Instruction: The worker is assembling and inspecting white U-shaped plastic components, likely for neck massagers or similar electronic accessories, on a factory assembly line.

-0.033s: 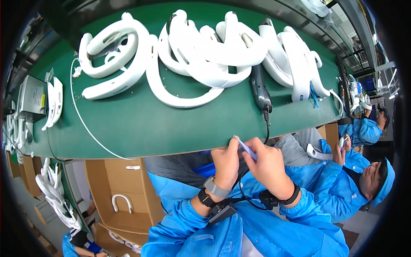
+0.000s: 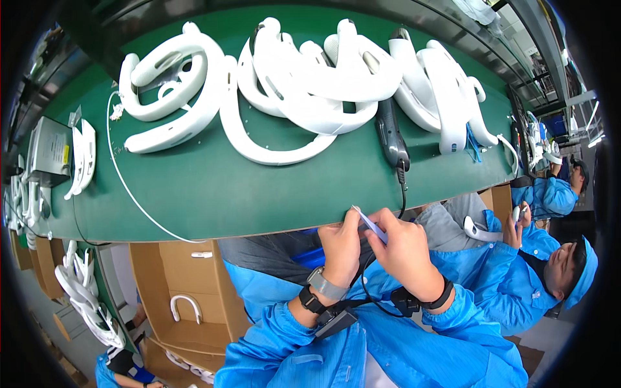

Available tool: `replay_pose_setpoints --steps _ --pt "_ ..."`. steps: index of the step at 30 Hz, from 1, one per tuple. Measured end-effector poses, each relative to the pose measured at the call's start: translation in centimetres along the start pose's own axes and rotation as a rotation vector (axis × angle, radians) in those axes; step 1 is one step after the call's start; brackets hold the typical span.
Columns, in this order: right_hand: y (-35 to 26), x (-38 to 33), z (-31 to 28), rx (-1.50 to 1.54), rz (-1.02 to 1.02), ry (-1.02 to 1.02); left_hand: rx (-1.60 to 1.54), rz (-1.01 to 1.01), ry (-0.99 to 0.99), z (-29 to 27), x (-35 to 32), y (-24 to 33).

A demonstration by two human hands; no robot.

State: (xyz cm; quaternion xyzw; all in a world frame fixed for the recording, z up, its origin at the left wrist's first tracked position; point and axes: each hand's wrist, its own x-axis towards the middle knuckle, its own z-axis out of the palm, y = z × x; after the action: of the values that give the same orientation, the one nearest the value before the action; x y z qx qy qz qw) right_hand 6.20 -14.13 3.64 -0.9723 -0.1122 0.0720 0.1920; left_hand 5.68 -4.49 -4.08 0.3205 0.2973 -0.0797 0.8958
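Note:
In front of my body, at the near edge of the green bench, my two hands meet. My right hand [image 2: 406, 251] is closed on a thin, flat, pale lavender strip [image 2: 372, 225], which slants between the hands. Thumb and fingers of my left hand [image 2: 341, 251] are pinched together at the strip's far end; whatever small piece they hold is hidden. Beyond them on the bench lies a dark handheld tool [image 2: 391, 137] with a black cord. White curved, U-shaped housings [image 2: 278, 155] are heaped behind it.
A green bench [image 2: 259, 200] spans the view, with a thin white cable [image 2: 132, 191] curving across its left part. At far left stands a grey box [image 2: 50, 152]. An open cardboard box [image 2: 184, 271] sits below the bench. A co-worker in blue [image 2: 511, 291] sits close at right.

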Motion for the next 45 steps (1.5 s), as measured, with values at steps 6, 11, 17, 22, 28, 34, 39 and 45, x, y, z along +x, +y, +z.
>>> replay_pose_setpoints --steps 6,11,17,22,28,34,39,45 --pt "0.8 0.0 -0.3 0.151 -0.004 -0.020 0.046 -0.016 -0.043 -0.9 0.3 -0.6" --pt "1.1 -0.3 -0.4 0.187 0.031 -0.005 0.016 -0.052 -0.085 -0.7 -0.2 -0.4" --pt "1.2 -0.4 -0.2 0.132 -0.002 0.000 0.093 -0.006 -0.157 -1.4 0.5 -1.2" --pt "1.6 -0.6 0.0 0.088 -0.038 0.020 0.057 -0.023 -0.123 -0.7 -0.2 -0.3" --pt "2.3 -2.6 0.8 1.171 0.295 -0.256 0.297 -0.173 -0.323 -2.8 -4.5 1.5" --pt "-1.7 -5.4 1.8 1.605 0.093 -0.176 0.418 0.155 -0.394 -1.5 -7.4 5.4" --pt "-1.6 -4.8 0.2 1.488 -0.004 -0.322 0.395 0.164 -0.402 -1.8 -8.0 6.9" --pt "-1.5 -5.4 -1.1 1.527 -0.015 -0.466 0.478 0.247 -0.377 -0.9 -9.3 7.2"
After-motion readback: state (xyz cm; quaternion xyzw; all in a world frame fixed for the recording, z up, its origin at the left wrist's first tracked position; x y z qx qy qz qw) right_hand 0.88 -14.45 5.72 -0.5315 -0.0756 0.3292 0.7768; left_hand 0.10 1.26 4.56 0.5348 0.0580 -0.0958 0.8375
